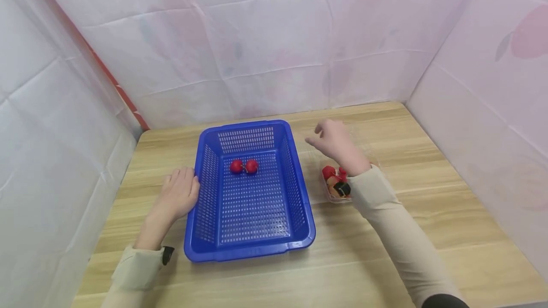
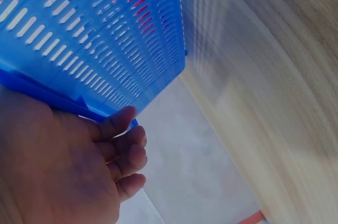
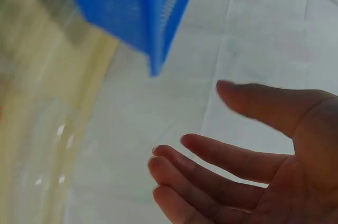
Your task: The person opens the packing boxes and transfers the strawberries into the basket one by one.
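A blue plastic basket (image 1: pixel 248 251) with slotted walls stands on the wooden table. Two red cherries (image 1: pixel 244 167) joined by their stems lie on its floor, toward the far left. My left hand (image 1: pixel 177 191) rests at the basket's left rim, its fingers loosely bent in the left wrist view. To the right of the basket, my right hand (image 1: pixel 336 144) hovers empty, with thumb and fingers spread apart. Below that hand sits a clear plastic box (image 1: pixel 338 200) holding red fruits (image 1: pixel 328 172) and tan pieces (image 1: pixel 333 187), partly hidden by my right forearm.
White printed sheets (image 1: pixel 265 51) rise behind the table and on both sides. A red strip (image 1: pixel 122 93) runs down the left back corner. Bare wooden tabletop (image 1: pixel 445 213) shows right of the box and in front of the basket.
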The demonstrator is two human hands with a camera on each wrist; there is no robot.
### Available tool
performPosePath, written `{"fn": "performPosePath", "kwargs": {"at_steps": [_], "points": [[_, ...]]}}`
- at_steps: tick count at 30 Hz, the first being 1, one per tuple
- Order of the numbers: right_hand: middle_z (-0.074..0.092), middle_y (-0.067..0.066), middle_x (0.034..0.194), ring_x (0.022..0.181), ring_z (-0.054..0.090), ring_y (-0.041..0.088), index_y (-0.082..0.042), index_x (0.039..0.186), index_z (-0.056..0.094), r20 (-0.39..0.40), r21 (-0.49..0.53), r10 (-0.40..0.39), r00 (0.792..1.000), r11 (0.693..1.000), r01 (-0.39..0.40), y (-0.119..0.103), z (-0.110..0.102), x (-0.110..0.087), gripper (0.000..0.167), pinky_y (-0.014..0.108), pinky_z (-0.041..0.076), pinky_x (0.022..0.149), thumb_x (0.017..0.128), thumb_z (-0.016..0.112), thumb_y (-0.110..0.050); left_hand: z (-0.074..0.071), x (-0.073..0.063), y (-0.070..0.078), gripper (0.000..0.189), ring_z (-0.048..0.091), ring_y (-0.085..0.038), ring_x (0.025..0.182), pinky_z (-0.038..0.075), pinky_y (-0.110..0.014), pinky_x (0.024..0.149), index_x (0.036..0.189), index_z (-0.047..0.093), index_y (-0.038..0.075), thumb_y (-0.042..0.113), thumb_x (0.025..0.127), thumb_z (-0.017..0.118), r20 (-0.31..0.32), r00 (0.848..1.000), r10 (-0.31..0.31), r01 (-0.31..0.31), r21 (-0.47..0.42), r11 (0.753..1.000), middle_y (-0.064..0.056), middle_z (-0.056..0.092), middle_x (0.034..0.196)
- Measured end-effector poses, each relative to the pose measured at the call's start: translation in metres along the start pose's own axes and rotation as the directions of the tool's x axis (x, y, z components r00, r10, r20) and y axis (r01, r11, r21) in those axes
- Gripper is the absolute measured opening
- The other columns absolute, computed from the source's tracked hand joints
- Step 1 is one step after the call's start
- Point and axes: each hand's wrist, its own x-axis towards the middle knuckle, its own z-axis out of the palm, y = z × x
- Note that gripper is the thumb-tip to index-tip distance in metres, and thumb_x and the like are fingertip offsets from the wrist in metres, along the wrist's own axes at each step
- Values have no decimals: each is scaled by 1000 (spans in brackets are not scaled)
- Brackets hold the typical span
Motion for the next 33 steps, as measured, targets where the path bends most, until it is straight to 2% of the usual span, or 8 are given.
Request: {"fn": "performPosePath", "kwargs": {"at_steps": [8,12,15,17,19,22,25,33], "points": [[68,29,96,87,63,39,13,89,70,-31,-29,5,1000,1000,-5,42,8,-15,23,53,49,84,84,68,-9,0,-1,-1,26,39,-29,86,30,-40,72,102,46,3,20,104,27,-9,1000,6,-6,-3,1000,-10,44,92],[68,24,87,70,64,32,11,86,70,1,-28,38,999,999,-38,54,15,-22,19,51,51,77,82,69,-7,0,-1,-1,26,39,-29,86,30,-40,72,102,46,3,20,104,27,-14,1000,11,-11,-1,1000,-10,43,92],[68,24,88,72,64,33,10,90,70,30,-39,84,996,996,-83,59,22,-28,22,51,51,75,84,69,-11,0,-1,-1,25,38,-29,85,29,-39,72,101,46,3,20,104,27,-18,1000,14,-14,-1,1000,-10,43,91],[67,18,79,70,60,31,7,84,70,24,-74,89,996,993,-87,62,27,-30,20,46,51,69,84,69,-13,0,-1,0,25,38,-29,85,30,-40,72,100,46,3,20,104,28,-22,1000,14,-14,-2,1000,-10,43,91],[60,12,67,63,54,28,3,74,67,25,-91,107,994,990,-104,64,33,-31,20,39,47,59,84,69,-14,0,0,0,25,39,-30,85,30,-40,72,101,46,3,20,104,28,-21,1000,12,-12,-4,1000,-10,43,91],[35,-1,53,53,34,18,-8,55,49,4,-135,105,994,985,-104,68,41,-32,37,31,29,49,82,72,-16,0,0,0,25,39,-30,85,30,-40,72,101,46,3,20,104,28,-20,1000,9,-9,-6,1000,-11,43,91],[29,-2,52,52,30,19,-13,52,39,-3,-172,122,993,978,-121,72,50,-33,48,34,27,51,82,75,-22,0,1,0,25,39,-30,85,30,-40,72,102,46,3,21,104,27,-15,1000,8,-8,-9,1000,-11,43,91],[46,5,54,64,50,31,-10,55,49,-1,-212,171,985,963,-167,78,67,-28,39,53,36,75,82,72,-26,1,0,-1,25,39,-30,85,30,-41,73,101,45,4,21,104,27,-5,1000,6,-6,-15,1000,-10,42,91]]}}
